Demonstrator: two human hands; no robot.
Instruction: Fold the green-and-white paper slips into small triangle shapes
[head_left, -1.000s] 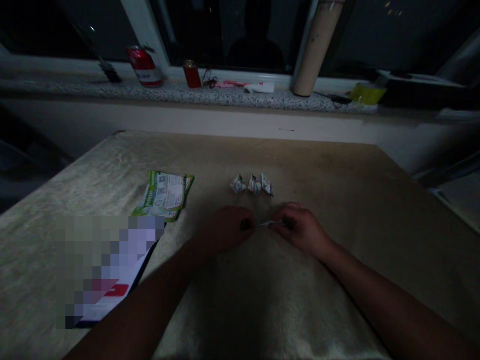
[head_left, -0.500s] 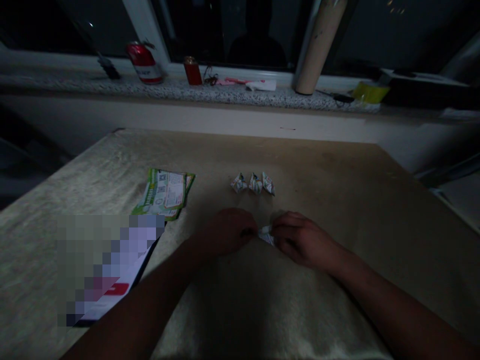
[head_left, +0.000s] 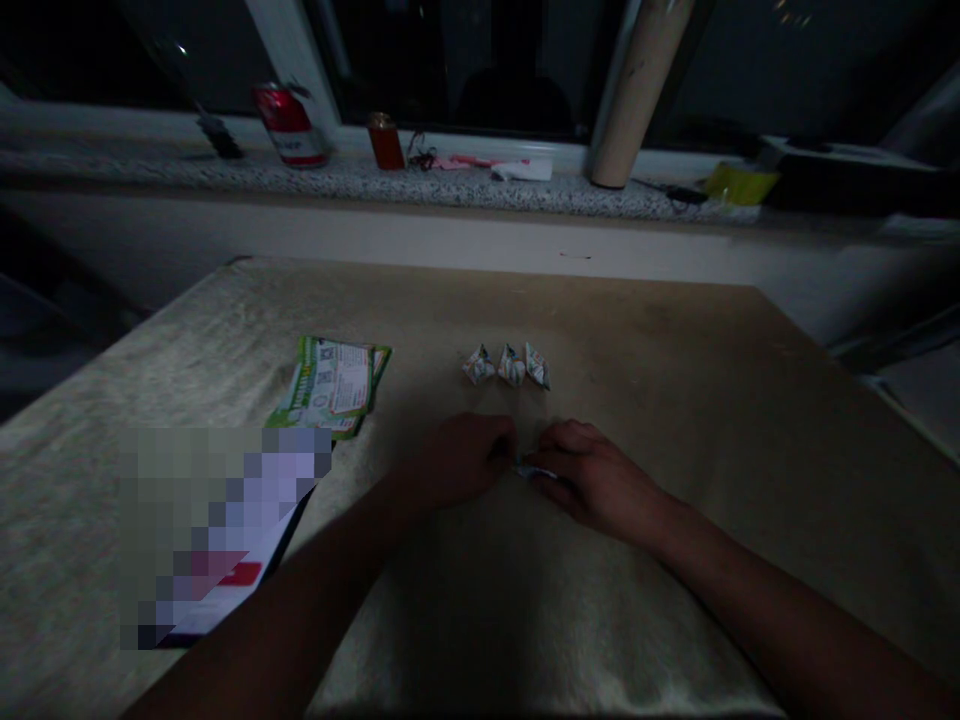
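Honestly, my left fingers (head_left: 507, 432) and right fingers (head_left: 562, 464) are pinched nearly closed on the paper (head_left: 537, 471); I'd go light and even for neat edges.

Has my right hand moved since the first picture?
Yes, slightly: the right hand sits a little nearer you, farther from the three folded pieces on the table.

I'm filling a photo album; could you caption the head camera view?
Left hand and right hand hold a small scrap, near three folded shapes lined up on a table.
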